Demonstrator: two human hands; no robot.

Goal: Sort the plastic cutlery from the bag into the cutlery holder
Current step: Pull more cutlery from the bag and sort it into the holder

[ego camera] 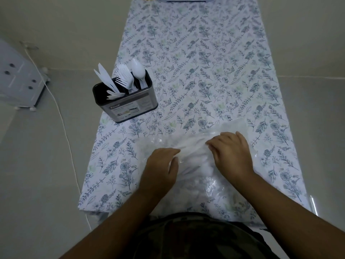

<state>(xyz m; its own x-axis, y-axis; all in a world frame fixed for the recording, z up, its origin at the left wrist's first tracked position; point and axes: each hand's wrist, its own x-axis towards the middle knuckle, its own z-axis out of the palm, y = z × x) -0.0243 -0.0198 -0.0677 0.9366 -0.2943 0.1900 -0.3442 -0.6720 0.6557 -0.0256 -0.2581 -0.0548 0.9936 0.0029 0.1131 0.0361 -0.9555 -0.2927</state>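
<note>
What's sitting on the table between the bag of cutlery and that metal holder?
Nothing: in the head view, only bare floral tablecloth lies between the clear bag and the cutlery holder.
</note>
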